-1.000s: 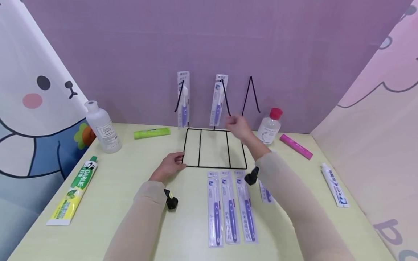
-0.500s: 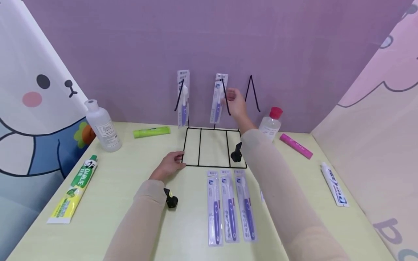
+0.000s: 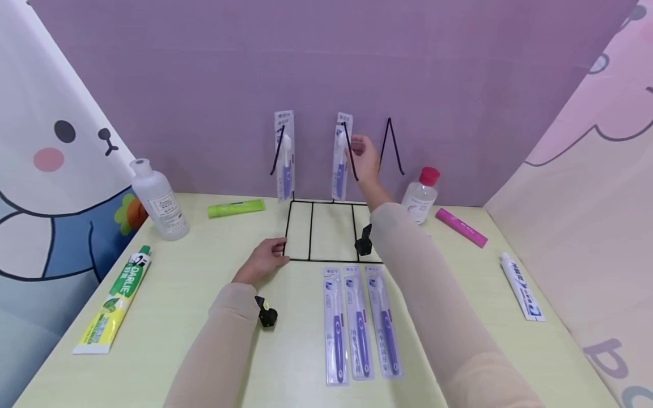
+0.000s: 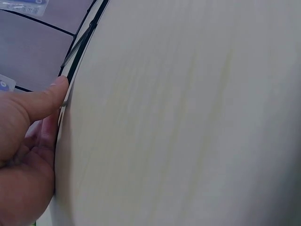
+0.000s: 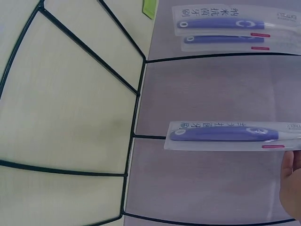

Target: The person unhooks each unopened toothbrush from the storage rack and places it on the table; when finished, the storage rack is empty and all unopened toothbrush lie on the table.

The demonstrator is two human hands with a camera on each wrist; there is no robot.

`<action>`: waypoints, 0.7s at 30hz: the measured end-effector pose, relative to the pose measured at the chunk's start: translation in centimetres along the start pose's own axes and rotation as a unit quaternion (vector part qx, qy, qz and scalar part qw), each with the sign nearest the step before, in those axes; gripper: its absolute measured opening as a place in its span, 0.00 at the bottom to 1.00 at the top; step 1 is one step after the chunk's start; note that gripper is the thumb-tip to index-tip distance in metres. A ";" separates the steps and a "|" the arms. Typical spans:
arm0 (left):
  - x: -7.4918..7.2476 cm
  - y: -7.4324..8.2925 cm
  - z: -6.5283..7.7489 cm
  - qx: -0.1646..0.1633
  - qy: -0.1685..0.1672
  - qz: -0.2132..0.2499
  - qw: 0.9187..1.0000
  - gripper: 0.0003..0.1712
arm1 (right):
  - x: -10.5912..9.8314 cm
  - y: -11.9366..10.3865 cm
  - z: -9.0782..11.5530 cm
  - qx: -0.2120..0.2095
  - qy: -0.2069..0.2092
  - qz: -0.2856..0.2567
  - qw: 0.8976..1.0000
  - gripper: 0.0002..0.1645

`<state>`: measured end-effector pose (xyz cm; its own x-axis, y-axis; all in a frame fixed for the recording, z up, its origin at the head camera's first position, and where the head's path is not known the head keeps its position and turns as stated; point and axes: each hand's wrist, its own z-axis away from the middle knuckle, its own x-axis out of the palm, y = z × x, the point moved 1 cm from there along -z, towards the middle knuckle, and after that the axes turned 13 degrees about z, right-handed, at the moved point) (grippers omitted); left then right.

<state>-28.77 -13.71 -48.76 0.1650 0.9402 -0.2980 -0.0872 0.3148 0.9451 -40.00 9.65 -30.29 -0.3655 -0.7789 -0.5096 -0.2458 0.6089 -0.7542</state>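
My left hand (image 3: pixel 263 259) holds the left front corner of a black wire rack (image 3: pixel 310 229). In the left wrist view its thumb lies on the wire (image 4: pixel 81 52), with fingers below. My right hand (image 3: pixel 367 164) is raised at the rack's middle hook (image 3: pixel 352 153), where a packaged purple toothbrush (image 3: pixel 339 175) hangs upright. Fingertips touch the pack's edge in the right wrist view, but the frame cuts off the hand, so a pinch cannot be confirmed. Two packaged toothbrushes (image 5: pixel 221 23) hang on the left hook. Nothing hangs on the right hook (image 3: pixel 390 136).
Several packaged toothbrushes (image 3: pixel 361 326) lie before the rack. Around it are a white bottle (image 3: pixel 162 201), a red-capped bottle (image 3: pixel 420 198), a green tube (image 3: pixel 236 208), a pink tube (image 3: pixel 461 228), a white toothpaste tube (image 3: pixel 522 289) and a Darlie toothpaste tube (image 3: pixel 114 300).
My right hand has risen from beside the lower end of the middle hook to the hanging pack. That pack has swung from a slight tilt to nearly upright. My left hand stays put.
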 end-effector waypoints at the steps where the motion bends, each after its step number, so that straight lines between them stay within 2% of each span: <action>1: 0.0 0.0 0.0 0.000 0.000 0.000 1.000 0.31 | -0.2 0.0 0.1 0.002 0.001 -0.011 1.000 0.16; 7: 0.0 0.1 0.1 0.009 -0.006 -0.004 1.000 0.32 | -1.2 0.5 -0.1 0.002 0.005 -0.059 0.998 0.17; 13: -0.2 0.2 0.2 0.010 -0.006 -0.012 1.000 0.32 | -1.5 1.0 0.5 0.000 0.002 -0.082 0.997 0.18; 17: -0.2 0.3 0.2 0.010 -0.006 -0.014 1.000 0.32 | -1.7 1.2 2.2 0.005 -0.009 -0.088 0.996 0.19; 21: -0.3 0.3 0.3 0.013 -0.006 -0.014 1.000 0.31 | -1.6 1.5 4.8 0.041 -0.051 -0.116 0.991 0.21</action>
<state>-28.57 -13.91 -48.34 0.1789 0.9293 -0.3232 -0.0559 0.3376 0.9396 -35.45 11.11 -32.63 -0.2146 -0.9100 -0.3549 -0.2379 0.4011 -0.8846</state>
